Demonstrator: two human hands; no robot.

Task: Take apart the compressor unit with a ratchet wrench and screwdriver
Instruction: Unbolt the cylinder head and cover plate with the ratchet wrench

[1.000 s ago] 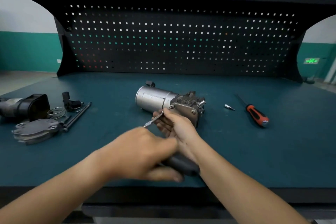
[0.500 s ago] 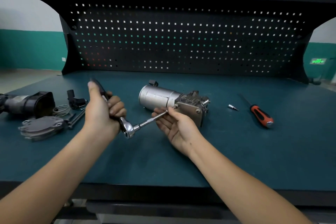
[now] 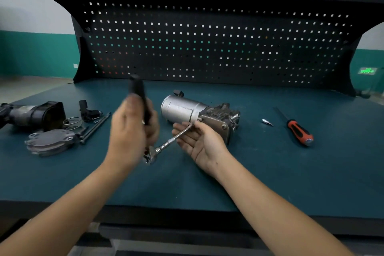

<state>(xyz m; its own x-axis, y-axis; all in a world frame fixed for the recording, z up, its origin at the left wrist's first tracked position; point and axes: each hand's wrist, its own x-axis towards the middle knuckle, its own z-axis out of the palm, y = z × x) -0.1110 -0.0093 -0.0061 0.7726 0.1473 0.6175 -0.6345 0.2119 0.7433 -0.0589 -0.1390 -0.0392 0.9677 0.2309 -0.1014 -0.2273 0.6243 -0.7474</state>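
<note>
Far left of the bench (image 3: pixel 270 172): a dark grey housing (image 3: pixel 35 114) lies on its side, apart from the main job.
Beside it: a flat grey cover plate (image 3: pixel 52 141), a couple of wire rings (image 3: pixel 72 122), a small black connector (image 3: pixel 87 110) and two long bolts (image 3: pixel 96 125) lying slantwise, all close together.
Left hand (image 3: pixel 128 131): blurred, back of the hand towards me, fingers wrapped round the black handle of the ratchet wrench (image 3: pixel 150 155); the handle stands up out of the fist and the chrome head shows just below it.
Extension bar (image 3: pixel 172 141): runs up and to the right from the wrench head to a bolt on the near corner of the compressor's end plate.
Right hand (image 3: pixel 203 143): palm up, lower edge on the bench, fingers loosely apart under the bar with the thumb closing on its far end, pinching it just beside the bolt.
Compressor unit (image 3: pixel 187 110): lies on its side mid-bench, silver cylinder to the left, cast block to the right, touching the right hand.
Further right: a small chrome bit (image 3: pixel 267 122), then a red-and-black screwdriver (image 3: pixel 299 132), both flat on the bench, well apart from the hands.
Behind: a black pegboard (image 3: pixel 207 48).
</note>
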